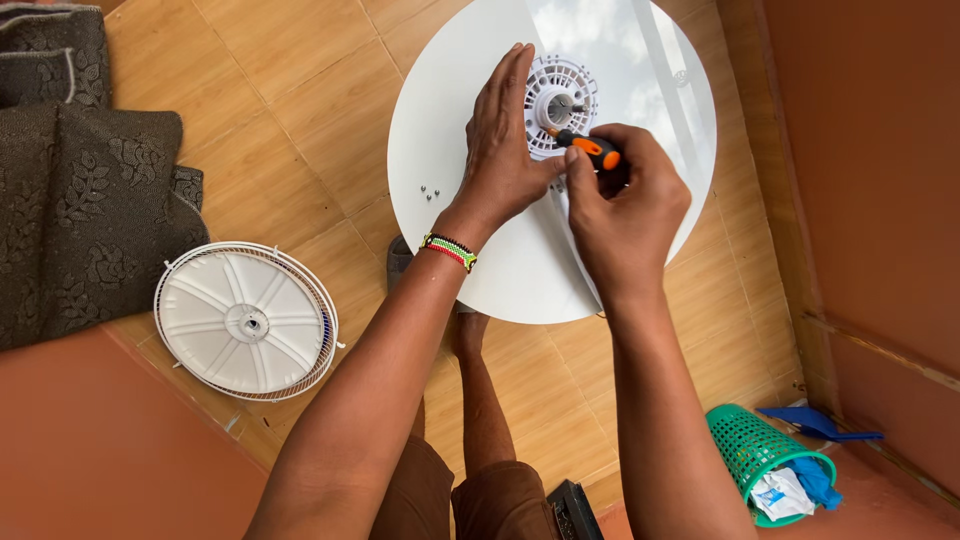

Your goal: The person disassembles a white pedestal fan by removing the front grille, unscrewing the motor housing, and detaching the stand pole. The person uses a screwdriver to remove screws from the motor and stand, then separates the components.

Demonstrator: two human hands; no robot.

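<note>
I see the left hand point(505, 150) flat, fingers together, pressed on the white vented fan housing point(562, 95) on the round white table point(450, 120). Right hand point(625, 205) is closed round an orange-and-black screwdriver point(590, 147), tip at the housing hub just right of the left fingers. Small screws point(430, 190) lie left of the left wrist. White fan grille point(247, 320) sits on the floor, well left of both hands.

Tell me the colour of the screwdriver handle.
Orange and black, seen in the head view: the screwdriver sits in the right hand.
</note>
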